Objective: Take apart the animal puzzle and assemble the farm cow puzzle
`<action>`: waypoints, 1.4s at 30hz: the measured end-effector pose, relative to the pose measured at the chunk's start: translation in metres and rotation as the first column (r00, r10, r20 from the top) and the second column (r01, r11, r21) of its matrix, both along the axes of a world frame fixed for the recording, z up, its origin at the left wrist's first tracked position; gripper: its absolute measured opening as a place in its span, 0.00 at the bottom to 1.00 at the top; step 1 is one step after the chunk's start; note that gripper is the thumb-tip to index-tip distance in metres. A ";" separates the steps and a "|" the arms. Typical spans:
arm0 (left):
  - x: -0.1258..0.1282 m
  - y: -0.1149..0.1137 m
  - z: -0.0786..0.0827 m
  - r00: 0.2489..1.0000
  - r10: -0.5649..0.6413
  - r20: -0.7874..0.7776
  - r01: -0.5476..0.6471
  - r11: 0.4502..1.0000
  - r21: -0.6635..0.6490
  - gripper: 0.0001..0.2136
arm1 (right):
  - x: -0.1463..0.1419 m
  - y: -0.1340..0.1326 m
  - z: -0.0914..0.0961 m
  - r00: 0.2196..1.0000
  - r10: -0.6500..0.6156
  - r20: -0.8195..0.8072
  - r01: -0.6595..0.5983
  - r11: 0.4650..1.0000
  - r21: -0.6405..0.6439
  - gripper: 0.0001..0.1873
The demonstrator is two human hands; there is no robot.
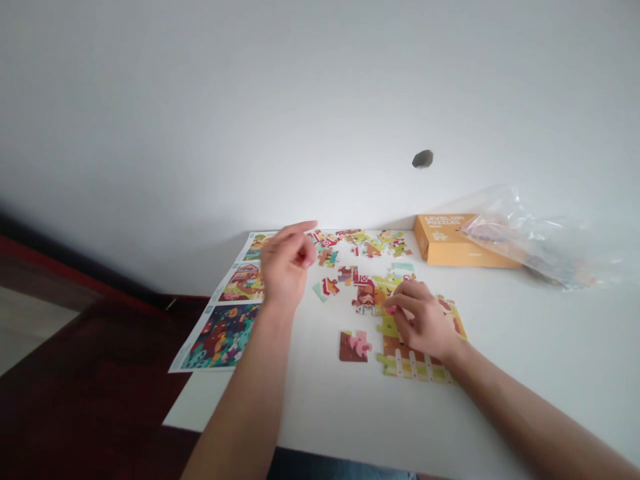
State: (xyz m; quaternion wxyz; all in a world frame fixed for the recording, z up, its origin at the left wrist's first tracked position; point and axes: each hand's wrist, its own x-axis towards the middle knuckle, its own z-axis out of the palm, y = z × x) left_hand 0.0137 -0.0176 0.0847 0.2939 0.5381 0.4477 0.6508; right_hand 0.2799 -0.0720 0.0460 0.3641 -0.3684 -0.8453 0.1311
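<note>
My right hand [423, 320] rests on a joined block of jigsaw pieces [405, 360] on a white table [525, 393], its fingers curved downward. My fingertips meet the block's upper left edge, but I cannot tell whether they pinch a piece. The block lies near the table's front edge, right of centre. A strip of white picket fence on green runs along its lower side, while its upper part is ragged and unfinished, with gaps among the pieces.

My left hand [287, 263] is raised above the table to the block's left. Its fingers lie loosely together, but blur hides whether it holds anything.

Just left of the block lie two joined pieces [355, 347], brown and pink. Beyond the block, many loose pieces [357, 250] are scattered in red, green and cream, so much remains unjoined.

Farther left of the block lies a printed picture sheet [225, 313] with colorful scenes. Beyond the block and to the right sits an orange box [443, 240], with a clear plastic bag [530, 240] against it.
</note>
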 end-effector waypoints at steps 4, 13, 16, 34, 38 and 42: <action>0.012 0.031 -0.040 0.690 0.102 -0.717 -0.214 0.975 -0.066 0.17 | -0.002 0.000 0.001 1.000 -0.010 0.024 0.011 0.999 -0.036 0.12; 0.009 0.035 -0.068 0.312 0.003 -0.950 -0.260 0.962 -0.082 0.19 | -0.004 0.002 -0.001 0.998 -0.003 0.066 0.008 0.997 -0.075 0.13; 0.015 0.031 -0.061 0.275 -0.041 -0.961 -0.164 0.983 -0.088 0.21 | -0.006 0.003 -0.002 0.997 -0.004 0.077 0.009 0.997 -0.076 0.12; 0.022 0.023 -0.060 0.211 -0.056 -0.976 -0.100 0.992 -0.078 0.15 | -0.005 0.006 -0.010 0.990 -0.022 0.137 0.037 0.994 -0.105 0.11; 0.020 0.023 -0.062 0.231 -0.032 -0.973 -0.135 0.989 -0.065 0.16 | -0.006 0.006 -0.009 0.989 -0.025 0.144 0.041 0.993 -0.109 0.12; 0.020 0.023 -0.063 0.256 -0.032 -0.966 -0.176 0.981 -0.079 0.16 | -0.006 0.005 -0.007 0.987 -0.026 0.157 0.045 0.992 -0.117 0.11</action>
